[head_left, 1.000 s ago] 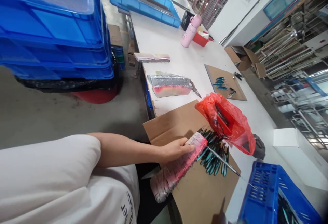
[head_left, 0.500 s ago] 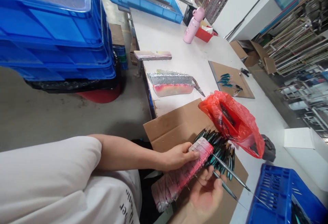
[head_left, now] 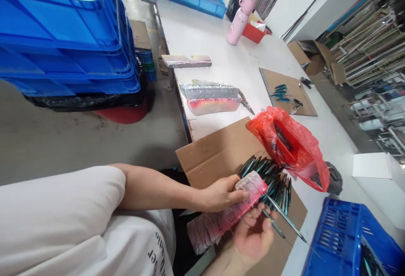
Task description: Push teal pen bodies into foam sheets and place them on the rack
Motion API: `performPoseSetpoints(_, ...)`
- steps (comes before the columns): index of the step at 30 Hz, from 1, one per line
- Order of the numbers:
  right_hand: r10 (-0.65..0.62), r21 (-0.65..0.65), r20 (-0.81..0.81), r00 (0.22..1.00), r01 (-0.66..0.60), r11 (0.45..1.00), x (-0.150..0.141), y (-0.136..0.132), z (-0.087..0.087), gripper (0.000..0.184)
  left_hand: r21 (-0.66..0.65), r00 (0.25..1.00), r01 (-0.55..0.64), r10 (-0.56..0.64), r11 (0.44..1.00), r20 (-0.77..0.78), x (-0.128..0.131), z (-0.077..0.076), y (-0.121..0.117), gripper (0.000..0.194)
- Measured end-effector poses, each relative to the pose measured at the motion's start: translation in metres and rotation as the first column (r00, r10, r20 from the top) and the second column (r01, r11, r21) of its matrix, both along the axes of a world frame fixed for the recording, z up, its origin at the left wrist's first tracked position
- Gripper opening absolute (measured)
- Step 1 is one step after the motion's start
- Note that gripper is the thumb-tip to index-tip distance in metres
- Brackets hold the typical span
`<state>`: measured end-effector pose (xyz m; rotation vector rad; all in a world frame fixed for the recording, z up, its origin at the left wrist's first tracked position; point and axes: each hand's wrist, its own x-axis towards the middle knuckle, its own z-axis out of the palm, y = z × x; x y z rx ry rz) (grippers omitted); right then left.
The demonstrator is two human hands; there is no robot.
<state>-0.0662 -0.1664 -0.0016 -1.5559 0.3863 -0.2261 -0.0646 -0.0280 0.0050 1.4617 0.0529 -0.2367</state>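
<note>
My left hand is wrapped round a long pink and white block with thin dark lines across it and small wire points along its edge. From the block's upper end sticks out a slender silvery-teal fishing lure with a thin wire at its tip. Palm up, my right hand is close against the block's edge, its fingers curled around a second slender teal lure. The fingertips are partly hidden. Just beyond both hands, a pile of similar dark teal lures lies on a cardboard sheet.
A red plastic bag stands beyond the pile, and a blue crate sits to the right. More wired blocks and pliers lie on the white table. Stacked blue bins stand left; a pink bottle is farther back.
The view has shifted slightly. The block's upper end has moved a little to the right, and the lure in my right hand now lies closer to the block. Both hands keep their hold.
</note>
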Motion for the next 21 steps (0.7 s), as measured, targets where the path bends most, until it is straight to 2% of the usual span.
performPoseSetpoints(8, -0.03, 0.069, -0.009, 1.0, 0.03, 0.997, -0.0004, -0.0004, 0.0001, 0.033, 0.034, 1.0, 0.004, -0.004, 0.999, 0.007, 0.0, -0.0006, -0.001, 0.034)
performPoseSetpoints(21, -0.08, 0.215, 0.066, 0.995, 0.064, 0.974, -0.002, -0.0001, -0.0016, 0.026, 0.059, 1.0, 0.019, -0.02, 0.998, 0.018, 0.0005, 0.0035, 0.0013, 0.035)
